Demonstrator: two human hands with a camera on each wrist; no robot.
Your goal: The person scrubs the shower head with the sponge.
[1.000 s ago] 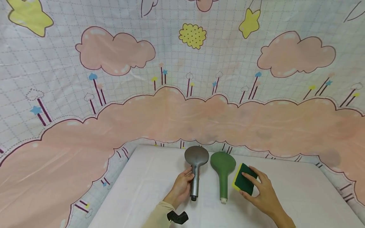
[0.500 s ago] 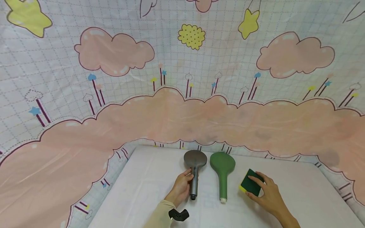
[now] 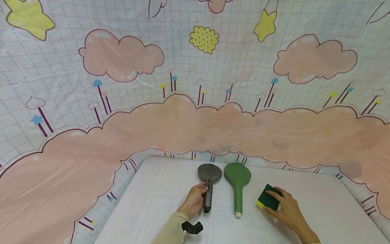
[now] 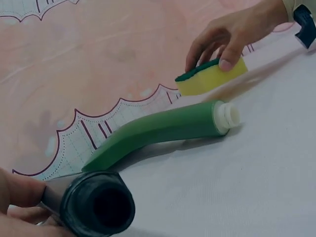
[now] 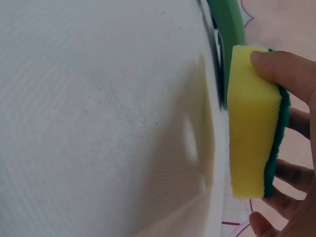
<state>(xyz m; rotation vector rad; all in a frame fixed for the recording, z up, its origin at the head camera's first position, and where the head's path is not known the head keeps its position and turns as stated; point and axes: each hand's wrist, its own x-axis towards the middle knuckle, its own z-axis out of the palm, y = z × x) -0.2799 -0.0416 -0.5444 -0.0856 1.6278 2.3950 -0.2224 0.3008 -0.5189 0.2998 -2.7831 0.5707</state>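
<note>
My left hand (image 3: 195, 200) grips the handle of a dark grey shower head (image 3: 209, 172), its round head pointing away from me. In the left wrist view the handle's hollow black end (image 4: 111, 205) faces the camera. To its right, a green shower head (image 3: 237, 174) lies on the white cloth, its pale threaded end (image 4: 231, 116) towards me. Farther right, my right hand (image 3: 287, 210) pinches a yellow sponge with a dark green scouring side (image 3: 269, 197) by its edges. The green side faces up. Whether the sponge touches the cloth, I cannot tell.
A white cloth-covered table (image 3: 161, 179) lies under everything. Behind and at the sides hangs a curtain (image 3: 195, 128) printed with clouds and stars. Black straps sit at the wrists, the left one being a dark wristband (image 3: 192, 227).
The right hand has moved the sponge to the right and a little nearer, away from the green shower head. The grey shower head has come down slightly in the left hand.
</note>
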